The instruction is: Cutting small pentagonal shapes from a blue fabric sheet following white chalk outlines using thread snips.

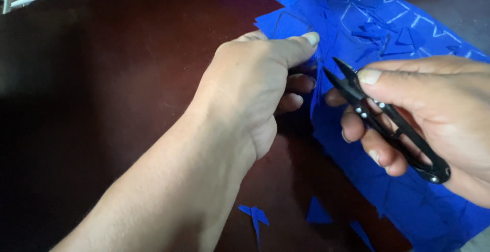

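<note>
Between our hands, the chalk-marked blue fabric sheet [388,43] lies on the dark table [102,78]; our left hand [255,78] pinches its edge taut, our right hand [423,114] grips small black thread snips [388,122], blades parted; we should follow the chalk line.

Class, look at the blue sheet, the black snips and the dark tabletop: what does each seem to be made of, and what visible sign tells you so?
Blue sheet: likely felt or similar soft fabric, matte, with chalk-like pale outlines and soft cut edges.
Black snips: apparently metal with a dark finish; thin pointed blades, shiny rivets.
Tabletop: smooth, glossy dark reddish-brown, perhaps lacquered wood or laminate; it shows soft reflections.
</note>
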